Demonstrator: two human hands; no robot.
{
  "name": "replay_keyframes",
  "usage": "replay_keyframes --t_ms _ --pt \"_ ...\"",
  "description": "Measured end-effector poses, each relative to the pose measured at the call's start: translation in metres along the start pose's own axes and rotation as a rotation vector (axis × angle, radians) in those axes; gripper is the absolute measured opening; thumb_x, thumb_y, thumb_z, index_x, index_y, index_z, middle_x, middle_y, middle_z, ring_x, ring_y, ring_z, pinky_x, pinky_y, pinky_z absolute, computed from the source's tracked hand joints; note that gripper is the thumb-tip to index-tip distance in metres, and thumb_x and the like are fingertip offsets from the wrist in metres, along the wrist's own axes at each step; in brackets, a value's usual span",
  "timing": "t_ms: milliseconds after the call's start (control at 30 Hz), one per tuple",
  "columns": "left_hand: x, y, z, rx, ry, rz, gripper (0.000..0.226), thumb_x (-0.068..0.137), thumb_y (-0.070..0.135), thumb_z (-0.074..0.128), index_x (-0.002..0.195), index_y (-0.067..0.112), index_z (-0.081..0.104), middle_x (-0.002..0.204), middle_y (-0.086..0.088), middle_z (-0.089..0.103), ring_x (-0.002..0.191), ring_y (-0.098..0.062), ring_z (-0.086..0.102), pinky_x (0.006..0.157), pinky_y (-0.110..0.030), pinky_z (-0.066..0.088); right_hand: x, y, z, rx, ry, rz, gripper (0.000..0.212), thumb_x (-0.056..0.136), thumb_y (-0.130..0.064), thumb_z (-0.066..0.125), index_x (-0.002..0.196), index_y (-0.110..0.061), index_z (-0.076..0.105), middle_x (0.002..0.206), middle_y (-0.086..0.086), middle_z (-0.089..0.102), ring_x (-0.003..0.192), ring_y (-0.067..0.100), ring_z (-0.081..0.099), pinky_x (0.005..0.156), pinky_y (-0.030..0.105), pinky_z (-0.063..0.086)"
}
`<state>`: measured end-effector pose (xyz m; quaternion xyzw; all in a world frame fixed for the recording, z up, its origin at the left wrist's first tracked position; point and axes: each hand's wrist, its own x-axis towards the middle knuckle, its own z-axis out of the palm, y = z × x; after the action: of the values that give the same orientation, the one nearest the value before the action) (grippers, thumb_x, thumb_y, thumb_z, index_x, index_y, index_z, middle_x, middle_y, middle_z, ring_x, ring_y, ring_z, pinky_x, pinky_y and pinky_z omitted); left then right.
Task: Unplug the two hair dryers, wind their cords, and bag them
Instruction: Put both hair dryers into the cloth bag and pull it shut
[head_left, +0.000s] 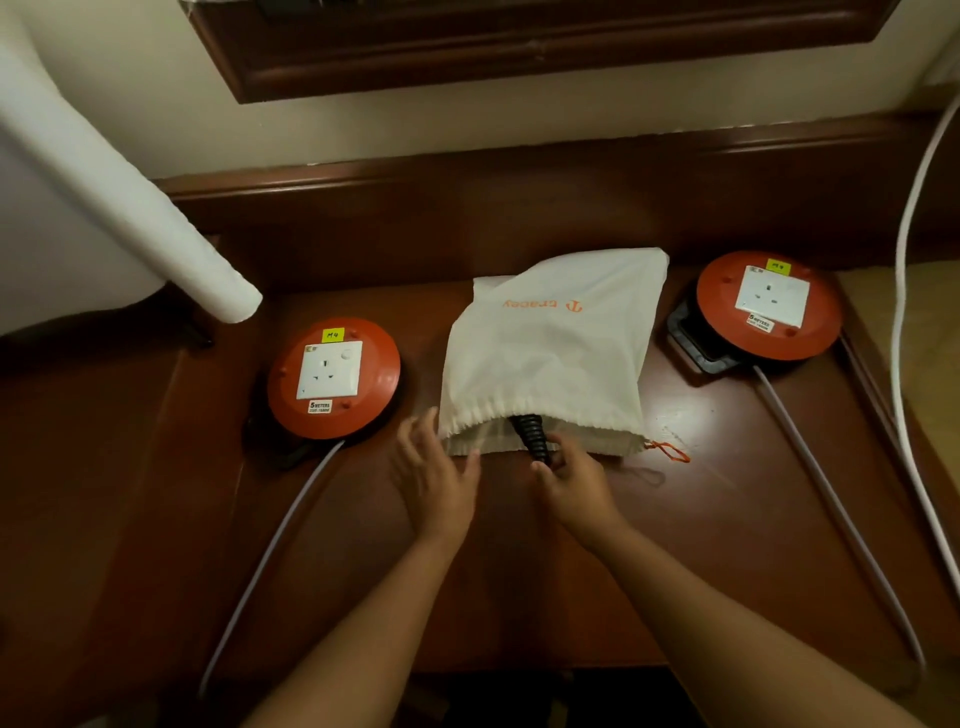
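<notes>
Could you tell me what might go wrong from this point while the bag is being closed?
The black coiled cord sticks out of the cloth bag mouth, pinched by the right hand; cinching now could trap it. The orange drawstring lies loose on the far side and may get overlooked. The open left hand has no grip on the bag, which could slide.

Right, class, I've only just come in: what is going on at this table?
A person is packing a cream drawstring bag that lies on the wooden table. The right hand grips a black coiled cord that sticks out of the bag's mouth. The left hand, fingers straight, is at the mouth's edge. Both orange socket reels have nothing plugged in.
</notes>
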<state>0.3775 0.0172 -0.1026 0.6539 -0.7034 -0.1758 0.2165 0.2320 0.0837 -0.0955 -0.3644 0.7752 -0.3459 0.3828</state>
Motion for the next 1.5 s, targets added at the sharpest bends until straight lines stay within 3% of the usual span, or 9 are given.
replay_keyframes --t_ms 233,400,600,733,833,1000,1200,1333,1500 --pt "0.052 0.017 -0.002 0.330 -0.162 0.474 0.034 0.089 0.031 0.060 0.121 0.020 0.056 0.118 -0.006 0.055 0.110 -0.026 0.049 0.086 -0.038 0.040 0.002 0.000 0.005 -0.025 -0.011 0.006 0.040 0.094 -0.014 0.056 0.133 -0.010 0.048 0.096 0.002 0.061 0.075 0.004 0.053 0.059 0.015 0.039" --pt "0.058 0.020 0.003 0.467 -0.305 0.732 0.040 0.086 0.027 0.061 0.123 0.018 0.053 0.113 -0.005 0.056 0.107 -0.027 0.053 0.083 -0.038 0.041 0.004 0.003 0.000 -0.178 -0.022 -0.142 0.037 0.095 -0.026 0.054 0.130 -0.014 0.050 0.105 0.009 0.068 0.089 0.025 0.063 0.071 0.036 0.051" --pt "0.062 0.034 0.005 0.280 -0.378 0.595 0.016 0.098 0.014 0.040 0.107 0.008 0.052 0.108 -0.010 0.057 0.102 -0.030 0.051 0.080 -0.036 0.037 0.016 -0.006 0.016 -0.127 0.008 -0.072 0.035 0.092 -0.018 0.058 0.126 -0.012 0.053 0.110 0.011 0.068 0.098 0.027 0.063 0.078 0.037 0.052" --pt "0.041 0.029 -0.008 0.090 -0.341 0.701 0.023 0.089 0.018 0.037 0.087 0.004 0.055 0.084 -0.013 0.058 0.077 -0.033 0.055 0.065 -0.036 0.040 0.014 -0.009 0.023 -0.023 0.039 0.013 0.029 0.091 -0.011 0.059 0.120 -0.009 0.056 0.113 0.011 0.066 0.104 0.027 0.061 0.085 0.033 0.049" --pt "0.042 0.030 -0.020 0.064 -0.298 0.750 0.021 0.084 0.018 0.038 0.080 0.005 0.054 0.075 -0.011 0.057 0.067 -0.029 0.054 0.062 -0.027 0.029 0.010 -0.006 0.024 -0.036 0.024 -0.007 0.030 0.092 -0.012 0.059 0.121 -0.005 0.055 0.115 0.013 0.066 0.107 0.028 0.061 0.088 0.035 0.049" --pt "0.049 0.016 -0.021 0.245 -0.424 0.702 0.014 0.094 0.017 0.046 0.099 0.008 0.056 0.099 -0.008 0.058 0.092 -0.026 0.053 0.077 -0.029 0.033 0.009 0.002 0.021 -0.120 -0.003 -0.023 0.033 0.092 -0.014 0.058 0.125 -0.009 0.054 0.110 0.011 0.067 0.101 0.028 0.062 0.077 0.029 0.046" --pt "0.046 0.006 -0.013 0.364 -0.316 0.623 0.010 0.089 0.021 0.056 0.094 0.013 0.059 0.093 -0.005 0.058 0.088 -0.025 0.056 0.077 -0.038 0.042 0.012 0.021 0.011 -0.267 0.127 0.157 0.023 0.091 -0.013 0.053 0.114 -0.009 0.058 0.108 0.014 0.064 0.099 0.033 0.059 0.074 0.036 0.048" --pt "0.024 0.002 -0.001 0.329 -0.299 0.652 0.020 0.077 0.025 0.067 0.092 0.017 0.057 0.093 -0.003 0.056 0.087 -0.024 0.055 0.076 -0.035 0.040 0.011 0.030 0.003 -0.515 0.095 -0.085 0.025 0.090 -0.020 0.059 0.110 -0.007 0.062 0.109 0.013 0.058 0.100 0.035 0.054 0.078 0.039 0.044" --pt "-0.010 -0.009 0.022 0.300 -0.456 0.820 0.032 0.078 0.025 0.054 0.108 0.015 0.055 0.108 -0.007 0.060 0.103 -0.022 0.051 0.092 -0.033 0.039 0.028 0.038 -0.011 -0.831 0.046 -0.368 0.041 0.079 -0.030 0.071 0.113 -0.008 0.065 0.125 0.016 0.059 0.120 0.037 0.051 0.100 0.048 0.040"
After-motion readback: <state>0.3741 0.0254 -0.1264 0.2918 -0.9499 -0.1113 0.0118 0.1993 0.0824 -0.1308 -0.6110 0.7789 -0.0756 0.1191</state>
